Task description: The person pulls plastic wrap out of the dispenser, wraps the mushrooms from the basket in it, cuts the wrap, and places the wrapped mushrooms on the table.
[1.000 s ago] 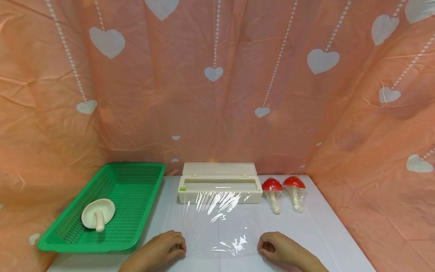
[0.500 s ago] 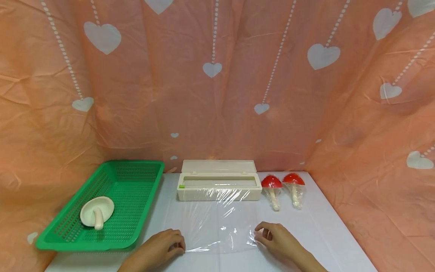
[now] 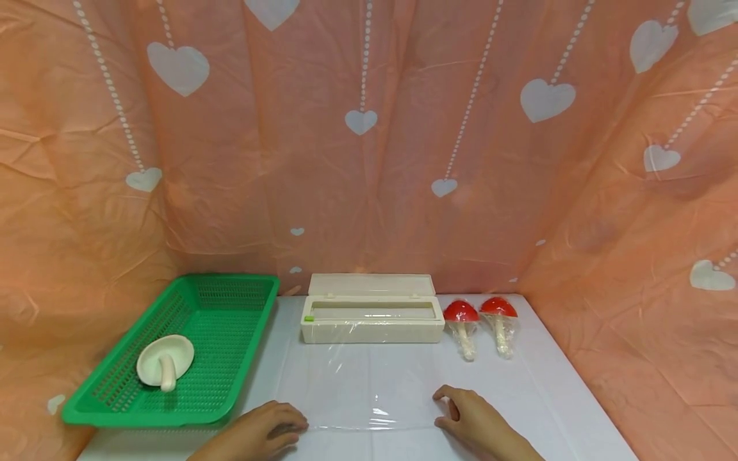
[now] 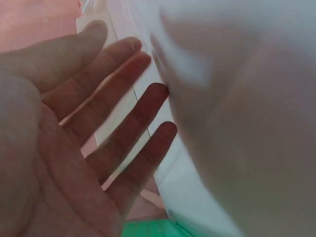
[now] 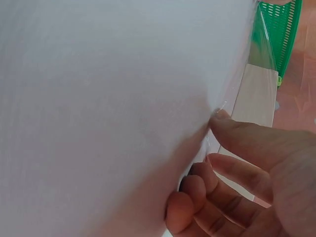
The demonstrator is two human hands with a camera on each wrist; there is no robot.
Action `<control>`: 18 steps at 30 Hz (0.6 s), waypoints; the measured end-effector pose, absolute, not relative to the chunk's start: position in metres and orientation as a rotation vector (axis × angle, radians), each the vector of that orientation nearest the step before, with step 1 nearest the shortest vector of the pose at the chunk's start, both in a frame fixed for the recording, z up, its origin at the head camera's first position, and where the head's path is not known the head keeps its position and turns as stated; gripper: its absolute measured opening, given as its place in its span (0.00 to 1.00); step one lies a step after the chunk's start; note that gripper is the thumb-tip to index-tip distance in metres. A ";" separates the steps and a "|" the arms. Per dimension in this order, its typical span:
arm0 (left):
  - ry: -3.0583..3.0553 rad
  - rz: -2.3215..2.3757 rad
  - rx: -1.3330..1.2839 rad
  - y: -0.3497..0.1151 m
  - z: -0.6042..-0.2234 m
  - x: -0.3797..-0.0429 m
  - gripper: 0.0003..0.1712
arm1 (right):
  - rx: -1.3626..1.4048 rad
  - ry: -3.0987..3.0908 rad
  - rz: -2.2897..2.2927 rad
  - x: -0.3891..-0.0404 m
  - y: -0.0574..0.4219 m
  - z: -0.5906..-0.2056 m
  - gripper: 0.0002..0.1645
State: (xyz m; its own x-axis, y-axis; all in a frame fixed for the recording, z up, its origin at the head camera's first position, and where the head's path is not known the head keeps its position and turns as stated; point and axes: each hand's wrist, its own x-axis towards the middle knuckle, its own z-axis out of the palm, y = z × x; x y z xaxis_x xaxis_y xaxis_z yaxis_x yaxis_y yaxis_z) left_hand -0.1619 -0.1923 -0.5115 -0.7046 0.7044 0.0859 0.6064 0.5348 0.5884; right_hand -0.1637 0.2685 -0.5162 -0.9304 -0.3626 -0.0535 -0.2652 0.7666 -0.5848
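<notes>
A sheet of clear plastic wrap lies across the white table, running from the white wrap dispenser toward the near edge. At its near left corner is my left hand, its fingers extended and spread in the left wrist view and the thumb apart from them. My right hand is at the near right corner. In the right wrist view its thumb touches the film's edge, with a gap between thumb and forefinger and the other fingers loosely bent.
A green basket on the left holds a pale mushroom, stem up. Two red-capped mushrooms, one nearer the dispenser and one farther right, lie wrapped in film. The dispenser's lid stands raised. A peach curtain encloses the table.
The wrap has settled flatter, with fewer bright creases. My left hand has moved slightly left and its fingers have loosened; my right thumb and forefinger have parted.
</notes>
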 end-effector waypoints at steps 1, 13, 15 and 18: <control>2.594 0.925 1.121 -0.194 -0.511 -0.161 0.09 | -0.477 2.783 -0.891 -0.164 0.268 -0.516 0.20; 2.474 1.219 0.910 -0.204 -0.509 -0.160 0.10 | -0.406 2.725 -0.916 -0.165 0.267 -0.514 0.20; 2.452 1.221 0.923 -0.203 -0.507 -0.159 0.11 | -0.393 2.714 -0.923 -0.165 0.268 -0.514 0.20; 2.404 1.217 0.902 -0.200 -0.500 -0.159 0.12 | -0.383 2.715 -0.926 -0.165 0.268 -0.514 0.20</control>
State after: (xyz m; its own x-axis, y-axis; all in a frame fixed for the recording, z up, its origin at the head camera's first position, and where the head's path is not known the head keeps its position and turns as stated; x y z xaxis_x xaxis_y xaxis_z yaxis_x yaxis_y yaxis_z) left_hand -0.1589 -0.1996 -0.5005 -0.7582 0.6518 0.0152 0.3982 0.4445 0.8024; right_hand -0.1650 0.2685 -0.5138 -0.9350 -0.3229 -0.1468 -0.1659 0.7639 -0.6237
